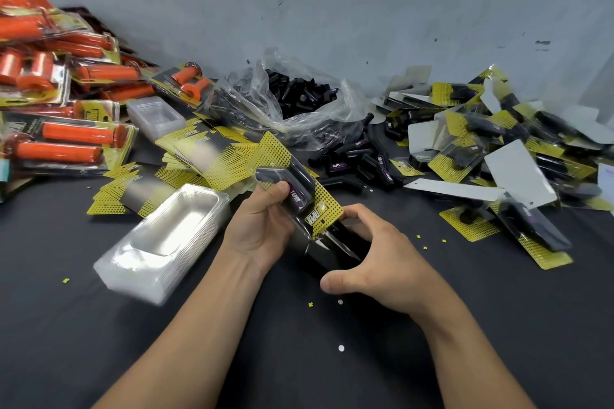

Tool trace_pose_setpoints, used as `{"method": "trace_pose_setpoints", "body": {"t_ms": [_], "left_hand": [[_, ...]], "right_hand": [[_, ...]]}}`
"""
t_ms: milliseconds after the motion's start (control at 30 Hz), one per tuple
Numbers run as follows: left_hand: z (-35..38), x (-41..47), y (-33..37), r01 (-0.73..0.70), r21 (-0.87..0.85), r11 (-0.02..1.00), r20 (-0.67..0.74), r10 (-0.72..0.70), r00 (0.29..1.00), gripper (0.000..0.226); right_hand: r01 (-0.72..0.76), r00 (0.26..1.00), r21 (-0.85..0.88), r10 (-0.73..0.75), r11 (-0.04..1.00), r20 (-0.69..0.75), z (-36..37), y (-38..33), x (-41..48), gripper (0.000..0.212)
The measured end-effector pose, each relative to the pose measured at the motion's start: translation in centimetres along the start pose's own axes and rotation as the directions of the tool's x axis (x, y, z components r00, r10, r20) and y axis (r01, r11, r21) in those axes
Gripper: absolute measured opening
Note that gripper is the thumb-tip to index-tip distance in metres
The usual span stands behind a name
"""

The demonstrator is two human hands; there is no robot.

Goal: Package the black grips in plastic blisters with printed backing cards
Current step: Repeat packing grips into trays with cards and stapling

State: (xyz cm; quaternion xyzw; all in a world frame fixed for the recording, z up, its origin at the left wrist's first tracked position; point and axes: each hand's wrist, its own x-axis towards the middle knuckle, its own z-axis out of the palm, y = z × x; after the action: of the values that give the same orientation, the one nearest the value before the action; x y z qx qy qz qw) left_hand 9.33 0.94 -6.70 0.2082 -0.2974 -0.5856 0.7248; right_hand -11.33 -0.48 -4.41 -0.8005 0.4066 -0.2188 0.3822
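Stapling position, judged from the layout: the black grip (295,189) sits inside a clear blister (269,174) laid against a yellow-and-black backing card (327,212), and the pack is held above the dark table (299,359). The left hand (262,226) clamps the pack from the grip's left side, with the thumb pressed on the blister face over the grip and the other fingers hidden behind the card. The right hand (375,259) arches over what appears to be a black stapler (332,252) just below the grip, fingers curled round its far side and thumb at its near end. The card's lower edge meets the stapler mouth.

Likely faults from here:

1. Misaligned staple. Cause: the blister flange shifts on the card under thumb pressure, so the staple catches only one layer.
2. Grip drops out. Cause: the pack is tilted and, as far as can be seen, not yet fastened.
3. Creased card. Cause: the stapler closes while the card enters at an angle.
4. Pinched finger. Cause: the right fingertips lie close to the mouth.

A stack of empty blisters (166,242) lies left of the grip, loose grips (349,163) lie to its right, and finished packs (481,149) lie further right
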Motion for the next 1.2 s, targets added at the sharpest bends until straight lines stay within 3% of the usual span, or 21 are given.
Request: {"method": "trace_pose_setpoints", "body": {"t_ms": [67, 167, 233, 333, 433, 533, 700, 767, 833, 1000, 1100, 1200], "left_hand": [[0.1, 0.0, -0.1, 0.014, 0.01, 1.0, 0.008, -0.014, 1.0, 0.07], [0.3, 0.0, -0.2, 0.028, 0.018, 0.999, 0.013, -0.028, 1.0, 0.073], [0.4, 0.1, -0.4, 0.02, 0.005, 1.0, -0.015, -0.02, 1.0, 0.08], [0.0, 0.4, -0.4, -0.006, -0.019, 1.0, -0.049, 0.005, 0.999, 0.087], [-0.2, 0.5, -0.6, -0.007, -0.022, 1.0, -0.077, 0.005, 0.997, 0.084], [-0.2, 0.5, -0.6, 0.001, -0.019, 1.0, -0.095, -0.003, 0.996, 0.081], [-0.5, 0.7, -0.4, 0.003, -0.066, 0.998, -0.069, -0.008, 0.998, 0.08], [-0.5, 0.5, -0.3, 0.008, -0.067, 0.998, -0.081, -0.014, 0.997, 0.064], [-0.4, 0.3, -0.1, 0.019, -0.048, 0.999, -0.108, -0.025, 0.994, 0.043], [-0.2, -0.2, 0.0, 0.053, 0.013, 0.998, -0.098, -0.052, 0.994, 0.031], [0.0, -0.4, -0.1, 0.047, 0.029, 0.998, -0.085, -0.045, 0.995, 0.039], [0.1, -0.4, -0.1, 0.059, 0.047, 0.997, -0.057, -0.056, 0.997, 0.069]], "right_hand": [[-0.008, 0.998, 0.024, 0.01, 1.0, -0.065, 0.1, 0.0, 0.1, 0.07], [-0.033, 0.982, 0.078, 0.047, 0.996, -0.185, 0.6, 0.0, 0.3, 0.047], [-0.057, 0.984, 0.06, 0.066, 0.997, -0.167, 0.8, 0.1, 0.3, 0.043], [-0.113, 0.992, 0.013, 0.113, 0.994, -0.046, 0.6, 0.2, 0.1, 0.067], [-0.099, 0.993, -0.311, 0.114, 0.945, 0.03, 0.9, -0.3, 0.0, 0.103], [-0.068, 0.996, -0.481, 0.088, 0.874, 0.019, 1.6, -0.6, -0.1, 0.107], [-0.117, 0.992, -0.215, 0.105, 0.97, -0.064, 1.2, -0.4, 0.1, 0.069], [-0.118, 0.988, -0.056, 0.112, 0.991, -0.103, 0.9, -0.2, 0.1, 0.058], [-0.105, 0.988, 0.077, 0.112, 0.992, -0.107, 0.7, 0.0, 0.2, 0.057], [-0.044, 0.998, 0.232, 0.051, 0.972, -0.021, 0.6, -0.1, 0.3, 0.06], [-0.021, 0.999, 0.224, 0.031, 0.974, -0.04, 0.9, 0.1, 0.4, 0.063], [-0.018, 0.998, 0.232, 0.03, 0.973, -0.052, 0.9, 0.1, 0.4, 0.062]]}}
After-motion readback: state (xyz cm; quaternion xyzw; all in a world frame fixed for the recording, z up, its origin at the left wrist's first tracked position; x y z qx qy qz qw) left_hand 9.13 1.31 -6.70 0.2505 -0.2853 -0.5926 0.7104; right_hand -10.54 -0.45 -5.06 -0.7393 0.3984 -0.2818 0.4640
